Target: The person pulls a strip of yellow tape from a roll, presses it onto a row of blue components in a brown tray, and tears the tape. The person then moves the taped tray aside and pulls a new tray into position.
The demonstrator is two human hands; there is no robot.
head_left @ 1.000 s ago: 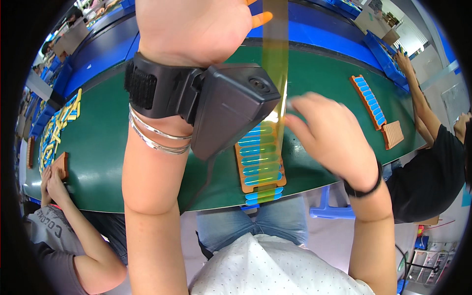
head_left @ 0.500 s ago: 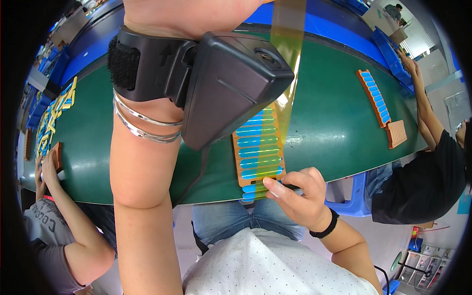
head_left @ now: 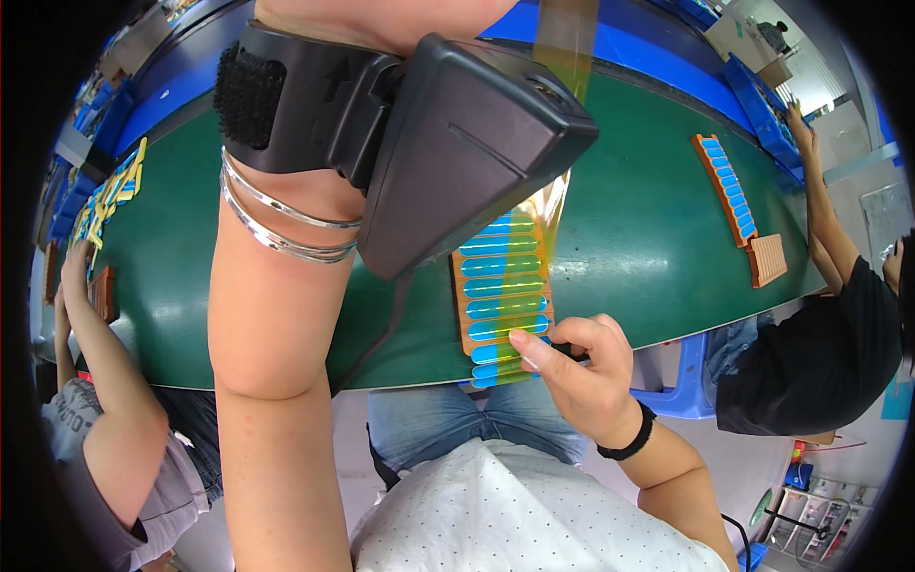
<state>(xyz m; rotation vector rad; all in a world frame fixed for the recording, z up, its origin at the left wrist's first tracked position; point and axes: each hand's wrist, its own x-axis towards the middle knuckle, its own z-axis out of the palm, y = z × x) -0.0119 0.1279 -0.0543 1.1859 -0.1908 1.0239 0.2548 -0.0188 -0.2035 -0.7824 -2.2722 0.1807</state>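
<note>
Tape, yellow and transparent [head_left: 574, 57], runs over blue rounded strips [head_left: 482, 309] in the brown tray [head_left: 461, 315] on the green table [head_left: 639, 248]. Half-curled right hand [head_left: 593, 379] puts its thumb at the near end, perhaps keeping tape flat; whether it or the cropped left hand [head_left: 381, 17] grips anything, I cannot tell.

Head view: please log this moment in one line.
left hand: partly outside view; right hand: at brown tray, near end; yellow strip: over blue pieces

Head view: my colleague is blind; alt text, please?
The right hand is at the near end of a brown tray of blue pieces partly under yellow tape, on a green table. The left hand, cut off above, wears a black device.
</note>
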